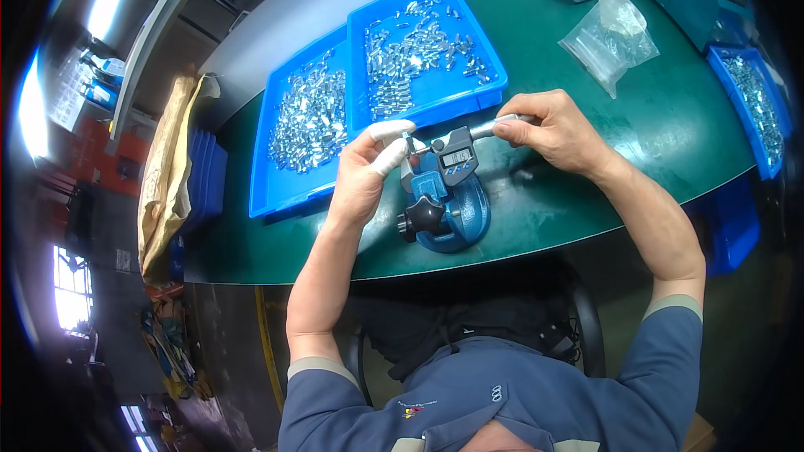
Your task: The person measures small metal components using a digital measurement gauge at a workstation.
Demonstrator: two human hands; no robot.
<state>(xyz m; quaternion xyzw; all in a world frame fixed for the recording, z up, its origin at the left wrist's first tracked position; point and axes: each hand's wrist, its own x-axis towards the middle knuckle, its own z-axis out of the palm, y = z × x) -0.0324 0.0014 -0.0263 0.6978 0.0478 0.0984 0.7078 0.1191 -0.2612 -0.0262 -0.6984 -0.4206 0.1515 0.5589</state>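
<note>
A digital micrometer (pixel 458 156) with a small display is clamped in a blue stand (pixel 469 216) with a black star-shaped knob. My left hand (pixel 360 177), white covers on its thumb and forefinger, pinches a small shiny metal pin (pixel 411 143) at the micrometer's jaws. The fingertips partly hide the pin, so its contact with the jaws is unclear. On the other side, my right hand (pixel 554 130) is closed around the micrometer's thimble, thumb and fingers wrapped over its end.
Two blue trays (pixel 486 99) of loose metal pins lie beyond the micrometer on the green table (pixel 536 226). Clear plastic bags (pixel 614 40) rest at the back right, near a blue bin (pixel 766 155) of metal parts. Cardboard (pixel 165 176) and stacked blue bins (pixel 205 172) stand left.
</note>
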